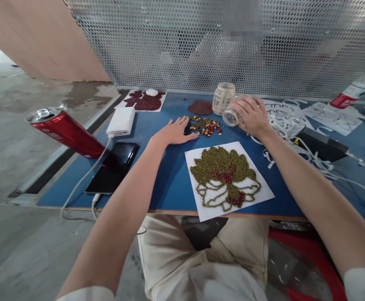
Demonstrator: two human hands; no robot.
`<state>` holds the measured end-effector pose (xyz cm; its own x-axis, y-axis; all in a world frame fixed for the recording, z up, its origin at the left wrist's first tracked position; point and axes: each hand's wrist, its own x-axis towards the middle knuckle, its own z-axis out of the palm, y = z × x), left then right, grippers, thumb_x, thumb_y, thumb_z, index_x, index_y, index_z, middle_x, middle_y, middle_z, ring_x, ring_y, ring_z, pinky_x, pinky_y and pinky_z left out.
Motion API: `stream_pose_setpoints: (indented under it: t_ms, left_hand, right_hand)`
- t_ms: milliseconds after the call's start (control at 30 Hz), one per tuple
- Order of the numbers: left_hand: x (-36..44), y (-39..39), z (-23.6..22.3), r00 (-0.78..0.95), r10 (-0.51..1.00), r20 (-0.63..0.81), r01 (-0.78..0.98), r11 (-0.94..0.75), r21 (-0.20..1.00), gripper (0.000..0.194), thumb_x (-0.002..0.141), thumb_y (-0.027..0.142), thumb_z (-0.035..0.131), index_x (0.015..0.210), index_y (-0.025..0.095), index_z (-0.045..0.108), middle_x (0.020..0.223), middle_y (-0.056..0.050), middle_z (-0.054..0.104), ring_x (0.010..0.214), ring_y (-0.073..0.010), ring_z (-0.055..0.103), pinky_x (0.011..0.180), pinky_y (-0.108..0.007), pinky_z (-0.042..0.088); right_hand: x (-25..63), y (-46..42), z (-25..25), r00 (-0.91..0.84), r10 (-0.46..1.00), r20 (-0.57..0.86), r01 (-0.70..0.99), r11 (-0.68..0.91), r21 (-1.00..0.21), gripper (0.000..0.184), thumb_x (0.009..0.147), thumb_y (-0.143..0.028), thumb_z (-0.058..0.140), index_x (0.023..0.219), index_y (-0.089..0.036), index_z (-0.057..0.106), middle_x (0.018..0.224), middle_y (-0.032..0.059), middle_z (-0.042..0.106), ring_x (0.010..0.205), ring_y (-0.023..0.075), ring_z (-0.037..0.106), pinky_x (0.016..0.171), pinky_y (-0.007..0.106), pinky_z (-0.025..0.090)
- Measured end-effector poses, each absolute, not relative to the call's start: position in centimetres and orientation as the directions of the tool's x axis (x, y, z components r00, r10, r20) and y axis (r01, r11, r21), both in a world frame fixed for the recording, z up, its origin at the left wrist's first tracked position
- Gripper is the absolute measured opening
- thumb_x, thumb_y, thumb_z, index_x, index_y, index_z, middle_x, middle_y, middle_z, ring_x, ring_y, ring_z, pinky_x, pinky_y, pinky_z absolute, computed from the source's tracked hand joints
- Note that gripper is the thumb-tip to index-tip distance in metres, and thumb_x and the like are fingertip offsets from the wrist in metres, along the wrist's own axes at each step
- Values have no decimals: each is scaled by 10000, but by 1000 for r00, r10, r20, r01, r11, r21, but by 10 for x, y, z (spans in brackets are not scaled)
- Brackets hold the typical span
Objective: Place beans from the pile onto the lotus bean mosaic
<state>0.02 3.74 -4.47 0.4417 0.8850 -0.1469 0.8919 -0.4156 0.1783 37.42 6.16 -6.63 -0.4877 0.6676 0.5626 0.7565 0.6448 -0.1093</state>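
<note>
My left hand (pixel 173 132) lies flat and open on the blue table (pixel 170 175), its fingertips touching a small heap of mixed red and green beans (pixel 205 126). My right hand (pixel 252 115) is closed round a small clear jar (pixel 230 117) tipped on its side, mouth towards the heap. A second jar with a label (pixel 223 97) stands upright just behind it. In front of me lies a white sheet with a flower picture made of green and red beans (pixel 225 177).
A red drink can (pixel 65 131), a white power bank (pixel 121 121) with cable and a black phone (pixel 113 167) are at the left. Another sheet with red beans (pixel 144 100) is at the back. Paper strips (pixel 283 121), a black device (pixel 322 145) and a bottle (pixel 355 90) sit at the right. A perforated metal screen (pixel 182 46) stands behind.
</note>
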Motion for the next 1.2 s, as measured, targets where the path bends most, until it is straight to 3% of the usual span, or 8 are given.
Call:
stream_pose_setpoints:
  t_ms: [100,400,667,1000,1200]
  left_hand:
    - [0,40,-46,480,866,-140,870,-450,201,1152,1013,829,366,1866,94,120,1942,-156,124,1813,-317,133,1470,-497,99]
    - [11,43,-53,580,807,-111,803,-543,245,1051,1044,764,348,1866,132,174,1941,-114,163,1797,-299,222,1466,-446,140]
    - [31,34,-54,649,759,-52,743,-618,257,1053,1043,854,271,1866,197,233,1946,-82,153,1812,-301,159,1473,-490,65]
    - [30,34,-54,647,759,-79,749,-611,256,1064,1040,856,275,1856,173,267,1944,-91,153,1819,-281,113,1472,-489,45]
    - [31,34,-55,640,763,-83,755,-606,251,1058,1040,856,278,1858,185,265,1942,-90,152,1818,-290,119,1472,-503,68]
  right_hand:
    - [372,62,-65,-494,681,541,740,655,-149,584,979,-259,739,1532,-390,602,1773,-49,566,1692,361,376,1427,679,94]
    - [367,56,-61,-474,697,538,787,609,-95,593,1024,-216,627,1586,-402,605,1795,-56,534,1724,372,360,1436,717,79]
    - [361,58,-59,-478,716,508,769,621,-153,381,1137,-328,551,1482,-403,694,1732,-41,615,1714,321,377,1446,684,71]
    - [354,61,-64,-480,703,524,765,628,-143,421,1112,-200,526,1443,-382,713,1731,-25,618,1709,335,386,1426,715,78]
    - [340,59,-62,-508,698,505,760,639,-118,353,1161,-305,493,1383,-438,733,1709,-57,634,1717,318,395,1434,709,131]
